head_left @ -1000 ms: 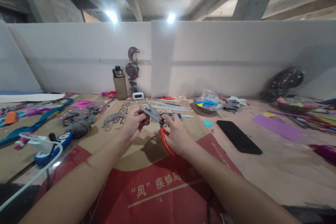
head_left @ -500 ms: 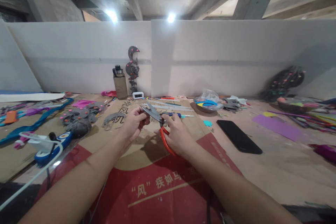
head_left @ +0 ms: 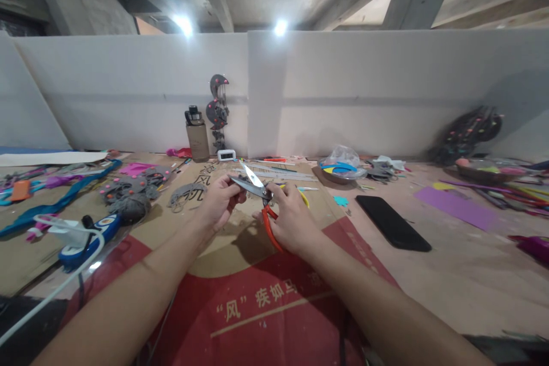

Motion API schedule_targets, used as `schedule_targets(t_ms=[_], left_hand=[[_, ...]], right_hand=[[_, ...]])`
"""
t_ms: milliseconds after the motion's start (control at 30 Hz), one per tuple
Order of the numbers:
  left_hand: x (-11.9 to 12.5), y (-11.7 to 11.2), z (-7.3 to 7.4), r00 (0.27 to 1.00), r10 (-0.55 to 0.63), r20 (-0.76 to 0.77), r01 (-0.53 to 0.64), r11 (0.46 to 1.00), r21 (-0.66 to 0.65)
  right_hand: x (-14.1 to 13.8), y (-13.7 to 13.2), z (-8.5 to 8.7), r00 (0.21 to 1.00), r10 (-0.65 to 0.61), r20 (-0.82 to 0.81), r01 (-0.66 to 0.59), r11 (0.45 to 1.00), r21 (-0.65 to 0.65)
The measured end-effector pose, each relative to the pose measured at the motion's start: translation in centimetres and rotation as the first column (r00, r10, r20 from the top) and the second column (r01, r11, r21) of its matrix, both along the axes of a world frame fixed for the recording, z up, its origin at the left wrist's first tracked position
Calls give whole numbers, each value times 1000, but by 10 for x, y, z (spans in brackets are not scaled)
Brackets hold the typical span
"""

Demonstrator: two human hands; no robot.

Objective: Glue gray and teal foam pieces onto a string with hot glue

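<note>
My right hand is closed around a pair of scissors with orange-red handles. Their blades stand apart and point up and left, toward my left hand. A yellow curved edge shows just past the right knuckles; I cannot tell whether it belongs to the scissors. My left hand pinches a small dark grey piece, mostly hidden by fingers and blades. Both hands are above a brown and red cardboard sheet. A grey cut-out lies left of them on the cardboard.
A black phone and purple sheet lie on the right. Behind stand a bottle, a small white clock and a bowl with scraps. On the left are grey yarn and a blue power strip with a white cable.
The scissor blades have spread wider apart, and the yellow edge has come into sight beside my right hand. Both hands stay in nearly the same place.
</note>
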State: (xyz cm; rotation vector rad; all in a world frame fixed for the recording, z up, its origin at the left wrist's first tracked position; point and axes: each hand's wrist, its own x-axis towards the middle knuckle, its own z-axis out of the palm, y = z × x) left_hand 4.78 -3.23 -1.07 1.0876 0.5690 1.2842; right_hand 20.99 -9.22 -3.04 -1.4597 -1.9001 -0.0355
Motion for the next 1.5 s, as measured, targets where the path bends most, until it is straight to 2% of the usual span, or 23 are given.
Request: schedule_targets(t_ms=[433,1267,1367,1500], left_hand=[[0,-2,1,999,-7,-51,7,1000,6],[0,-2,2,999,-14,-49,14,1000,-9],[-2,-2,1,999,-33,-23,33,999,-17],[-2,-2,2,998,-60,-4,60,998,-34]], right_hand=[[0,0,0,1000,12,-6,-13,999,-43],[1,-4,7,993,-36,111,40,998,-38],[1,-4,6,997,-11,71,15,998,-56],[2,1,2,996,48,-76,-55,994,-90]])
